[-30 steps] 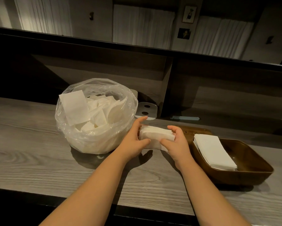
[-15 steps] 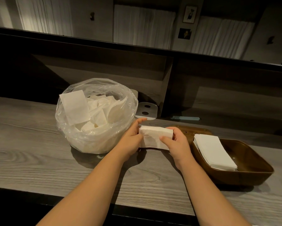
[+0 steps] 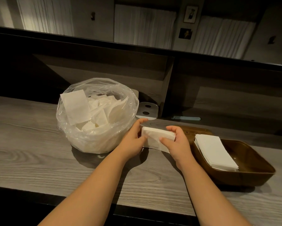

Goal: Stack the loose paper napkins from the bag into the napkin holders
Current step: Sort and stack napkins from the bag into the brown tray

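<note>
The left hand (image 3: pixel 133 141) and the right hand (image 3: pixel 175 141) hold a small wad of white napkins (image 3: pixel 156 138) between them, just above the grey wooden counter (image 3: pixel 39 160); each hand grips one end, thumb on the near face and fingers curled over the top and far side, so the wad is squeezed from both ends rather than supported from below. The chief risk, as I judge it, lies in that squeeze; too light, and the middle sheets could sag and slide out onto the counter; too hard, and the soft paper may buckle and no longer lie flat. Just left of the hands stands the clear plastic bag (image 3: pixel 81 139), open and full of loose napkins (image 3: pixel 88 110); the left wrist is near its wall, and a careless sweep might tip it or drag it. To the right sits the brown napkin holder (image 3: pixel 254 162), with a neat stack (image 3: pixel 215 150) along its left side; setting the wad down askew could knock that stack's edges out of line or catch on the rim.
</note>
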### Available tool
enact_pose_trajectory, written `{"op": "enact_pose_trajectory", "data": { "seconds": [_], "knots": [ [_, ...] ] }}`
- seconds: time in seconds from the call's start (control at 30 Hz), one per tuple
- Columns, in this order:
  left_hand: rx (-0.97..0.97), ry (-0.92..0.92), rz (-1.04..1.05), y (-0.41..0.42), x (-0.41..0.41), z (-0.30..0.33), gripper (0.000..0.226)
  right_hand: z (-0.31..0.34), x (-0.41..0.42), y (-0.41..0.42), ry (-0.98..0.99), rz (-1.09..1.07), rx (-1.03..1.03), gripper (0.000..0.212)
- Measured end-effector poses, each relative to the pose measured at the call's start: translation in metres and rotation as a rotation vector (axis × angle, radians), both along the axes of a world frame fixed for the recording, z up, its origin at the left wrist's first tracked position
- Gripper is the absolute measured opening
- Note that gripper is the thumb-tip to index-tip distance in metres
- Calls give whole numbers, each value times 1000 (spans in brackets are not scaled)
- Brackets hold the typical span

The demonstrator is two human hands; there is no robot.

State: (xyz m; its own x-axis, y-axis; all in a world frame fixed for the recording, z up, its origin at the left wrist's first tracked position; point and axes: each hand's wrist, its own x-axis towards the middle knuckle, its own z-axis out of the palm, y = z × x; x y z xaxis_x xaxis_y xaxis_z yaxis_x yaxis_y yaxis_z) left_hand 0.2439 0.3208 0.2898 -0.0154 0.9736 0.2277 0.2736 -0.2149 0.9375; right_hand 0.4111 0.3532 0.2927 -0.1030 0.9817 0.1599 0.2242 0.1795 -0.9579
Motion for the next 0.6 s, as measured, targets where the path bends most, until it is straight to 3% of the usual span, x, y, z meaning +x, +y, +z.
{"op": "enact_pose_trajectory", "data": {
  "seconds": [0.13,0.37,0.6],
  "knots": [
    [-63,89,-108,-2,1,2,79,-1,-4,0,-137,42,-27,63],
    [-42,-124,41,-3,-1,9,49,26,-7,-12,-158,-35,140,51],
    [-177,-79,-197,-15,7,52,31,120,13,-28,-703,206,171,61]
  ]
}}
